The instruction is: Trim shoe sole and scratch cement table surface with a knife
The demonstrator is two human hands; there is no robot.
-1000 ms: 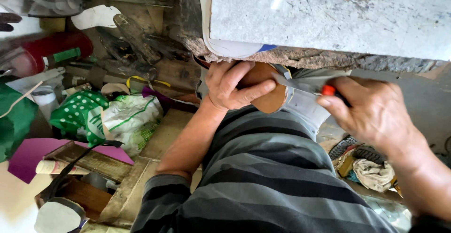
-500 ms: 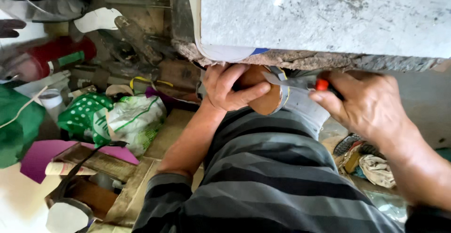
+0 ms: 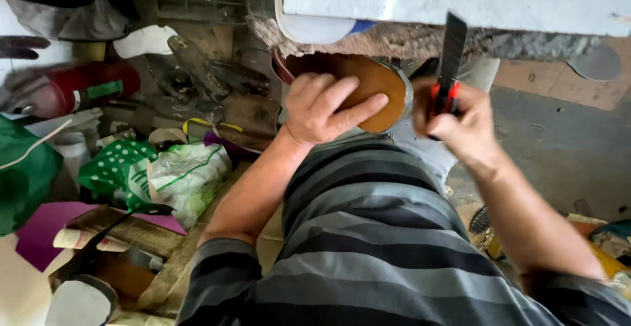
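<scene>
My left hand [image 3: 325, 107] presses flat on a brown, rounded sole-shaped piece [image 3: 380, 88] resting on my lap, just below the edge of a grey stone slab [image 3: 460, 0]. My right hand [image 3: 460, 123] grips a red-handled utility knife [image 3: 449, 63] with its dark blade pointing up, held to the right of the brown piece and apart from it. My striped shirt fills the lower middle of the view.
On the left lie a green polka-dot bag [image 3: 112, 165], a white plastic bag [image 3: 187, 175], a red canister [image 3: 72, 88], purple sheets [image 3: 46, 224] and a cardboard box [image 3: 98, 254] of tools. Cluttered scraps sit lower right; grey floor [image 3: 559, 148] at right.
My right hand has lifted the knife off the brown piece and turned the blade upward. The left hand stays on the brown piece.
</scene>
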